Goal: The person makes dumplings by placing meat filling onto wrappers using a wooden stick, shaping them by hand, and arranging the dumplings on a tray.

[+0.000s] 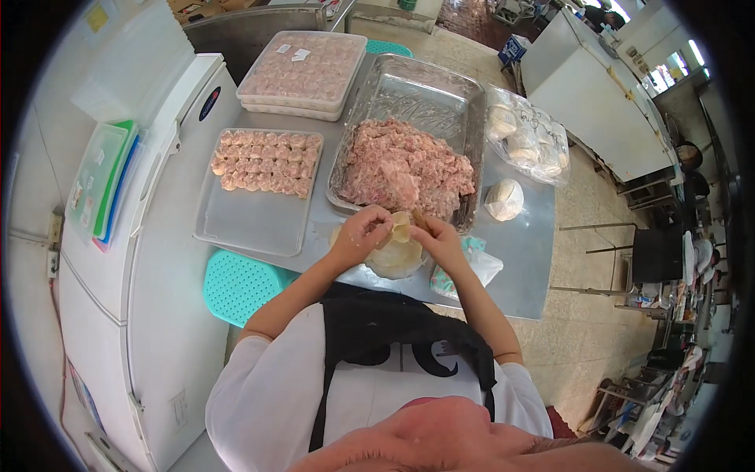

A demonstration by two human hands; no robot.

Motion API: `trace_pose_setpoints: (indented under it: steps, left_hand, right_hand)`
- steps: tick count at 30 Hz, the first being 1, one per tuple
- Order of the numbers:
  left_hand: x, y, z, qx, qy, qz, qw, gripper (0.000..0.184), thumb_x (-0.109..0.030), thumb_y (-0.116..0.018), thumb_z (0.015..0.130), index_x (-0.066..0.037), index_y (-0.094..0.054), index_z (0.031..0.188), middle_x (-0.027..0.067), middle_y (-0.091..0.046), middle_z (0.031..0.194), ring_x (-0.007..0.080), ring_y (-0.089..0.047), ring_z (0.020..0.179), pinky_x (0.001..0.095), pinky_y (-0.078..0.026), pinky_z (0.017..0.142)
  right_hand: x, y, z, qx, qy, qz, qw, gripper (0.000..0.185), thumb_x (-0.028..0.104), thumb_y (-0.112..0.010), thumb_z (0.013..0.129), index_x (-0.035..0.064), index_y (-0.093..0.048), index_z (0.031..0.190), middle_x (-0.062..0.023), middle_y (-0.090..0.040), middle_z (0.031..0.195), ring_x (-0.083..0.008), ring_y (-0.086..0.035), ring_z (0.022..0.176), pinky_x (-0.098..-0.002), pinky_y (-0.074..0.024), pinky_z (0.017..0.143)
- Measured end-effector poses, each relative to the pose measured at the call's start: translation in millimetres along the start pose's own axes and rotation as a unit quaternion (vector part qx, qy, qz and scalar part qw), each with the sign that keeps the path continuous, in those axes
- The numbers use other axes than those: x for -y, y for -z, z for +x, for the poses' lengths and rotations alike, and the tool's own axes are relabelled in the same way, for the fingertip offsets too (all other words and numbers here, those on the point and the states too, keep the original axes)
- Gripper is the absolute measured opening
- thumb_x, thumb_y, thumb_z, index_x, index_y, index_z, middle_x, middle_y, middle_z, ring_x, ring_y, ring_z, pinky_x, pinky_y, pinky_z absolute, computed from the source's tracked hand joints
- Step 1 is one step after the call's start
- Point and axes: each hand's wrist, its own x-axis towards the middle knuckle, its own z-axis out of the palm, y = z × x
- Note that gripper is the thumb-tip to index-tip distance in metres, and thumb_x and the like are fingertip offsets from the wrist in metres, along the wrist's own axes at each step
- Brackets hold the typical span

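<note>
My left hand point(363, 236) is closed, its fingertips pinching a pale yellow dumpling wrapper point(401, 227) near the tray's front edge. Facing it, my right hand point(440, 240) is closed around a brown stick-like tool point(421, 218), partly hidden by the fingers, and sits close to the wrapper's other side. Below both hands lies a stack of round wrappers point(395, 259) in clear plastic. Just beyond, a mound of pink minced meat point(405, 165) fills the near half of a deep metal tray point(421, 71). Filled dumplings point(267, 161) stand in rows on a plastic tray point(248, 216) to the left.
Stacked lidded boxes point(303, 75) stand at the back left. Bagged white rounds point(527, 134) and a loose wrapped round point(504, 200) lie at the right. A plastic packet point(472, 267) is by my right forearm. A turquoise stool point(244, 287) and white freezer point(177, 299) stand left.
</note>
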Motion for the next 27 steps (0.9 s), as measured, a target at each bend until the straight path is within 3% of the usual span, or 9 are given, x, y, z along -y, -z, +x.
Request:
trace_pose_setpoints:
  steps: [1,4,7,10,13,16,19,23,27]
  left_hand:
    - [-0.3,-0.2,0.2,0.001,-0.009,0.032,0.999,0.01,-0.012,-0.057,0.091,-0.004,-0.059,0.098,0.0028,-0.06,0.094,0.009,-0.056,0.082,0.0246,-0.047,0.072]
    - [1.9,5.1,6.1,-0.052,0.124,-0.296,0.946,0.015,-0.014,-0.054,0.092,-0.003,-0.057,0.102,0.0067,-0.061,0.096,0.0159,-0.06,0.091,0.0312,-0.05,0.083]
    - [-10.4,27.7,2.9,-0.046,0.121,-0.484,0.866,0.021,-0.018,-0.051,0.094,-0.003,-0.055,0.108,0.01,-0.062,0.102,0.0236,-0.06,0.103,0.0384,-0.048,0.095]
    - [-7.5,45.6,5.8,-0.046,0.152,-0.539,0.827,0.03,-0.022,-0.049,0.096,-0.003,-0.052,0.118,0.0115,-0.062,0.11,0.0272,-0.059,0.109,0.0407,-0.046,0.098]
    - [-9.3,63.1,9.2,-0.008,0.115,-0.593,0.797,0.036,-0.02,-0.047,0.097,0.001,-0.048,0.127,0.0142,-0.059,0.122,0.0276,-0.057,0.114,0.0426,-0.047,0.097]
    - [-9.4,55.7,16.2,-0.102,0.101,-0.419,0.896,0.035,-0.018,-0.046,0.098,0.002,-0.049,0.127,0.0144,-0.058,0.124,0.0265,-0.057,0.114,0.0402,-0.047,0.097]
    - [-19.3,47.9,29.4,-0.037,0.07,-0.352,0.933,0.032,-0.018,-0.043,0.1,0.001,-0.05,0.124,0.0116,-0.059,0.122,0.024,-0.057,0.113,0.0387,-0.046,0.098]
    - [-29.2,24.0,51.6,-0.031,0.099,-0.491,0.865,0.034,-0.025,-0.042,0.1,0.0,-0.051,0.122,0.0124,-0.059,0.12,0.0249,-0.058,0.111,0.0411,-0.045,0.099]
    - [-31.7,13.2,73.8,-0.047,0.128,-0.641,0.755,0.052,-0.042,-0.037,0.1,0.001,-0.05,0.126,0.0167,-0.054,0.127,0.0318,-0.051,0.119,0.0461,-0.038,0.105]
  right_hand:
    - [-3.9,-5.5,1.8,0.017,-0.008,0.001,1.0,0.027,0.024,-0.068,0.087,-0.0002,-0.067,0.099,0.004,-0.056,0.074,-0.0045,-0.048,0.07,-0.0229,-0.0401,0.062]
    - [3.1,-16.3,-1.9,-0.007,-0.01,0.058,0.998,0.023,0.024,-0.068,0.085,0.001,-0.064,0.09,0.005,-0.051,0.069,-0.0042,-0.042,0.065,-0.024,-0.0354,0.057]
    - [-12.9,-18.7,-6.2,-0.012,-0.004,0.014,1.0,0.025,0.025,-0.069,0.084,0.0012,-0.063,0.087,0.0042,-0.049,0.066,-0.0058,-0.041,0.062,-0.0261,-0.0343,0.055]
    - [-33.4,-16.6,-8.7,-0.002,-0.035,-0.069,0.997,0.023,0.024,-0.068,0.084,0.0012,-0.063,0.086,0.0043,-0.048,0.067,-0.0063,-0.042,0.063,-0.0259,-0.0347,0.056]
    - [-35.8,-15.6,-12.0,-0.007,-0.049,-0.127,0.991,0.027,0.027,-0.067,0.085,0.0011,-0.061,0.083,0.003,-0.047,0.063,-0.0079,-0.041,0.061,-0.0275,-0.0337,0.054]
    - [-17.4,-12.8,-14.3,-0.044,-0.046,-0.113,0.992,0.029,0.029,-0.065,0.088,0.0006,-0.062,0.084,0.0007,-0.049,0.063,-0.0094,-0.043,0.061,-0.0291,-0.0359,0.055]
    - [6.0,-9.8,-12.3,-0.113,-0.007,-0.044,0.993,0.028,0.028,-0.06,0.092,0.0002,-0.065,0.093,-0.0029,-0.055,0.067,-0.011,-0.05,0.066,-0.0293,-0.0409,0.06]
    - [14.3,-6.7,5.0,-0.181,0.085,-0.084,0.976,0.027,0.024,-0.057,0.094,0.0014,-0.066,0.107,-0.0103,-0.063,0.079,-0.0199,-0.061,0.076,-0.0311,-0.0466,0.07]
    - [19.2,-8.8,13.7,-0.16,0.158,-0.286,0.931,0.027,0.024,-0.059,0.092,0.0027,-0.064,0.108,-0.0157,-0.063,0.086,-0.0325,-0.063,0.077,-0.0384,-0.0493,0.068]
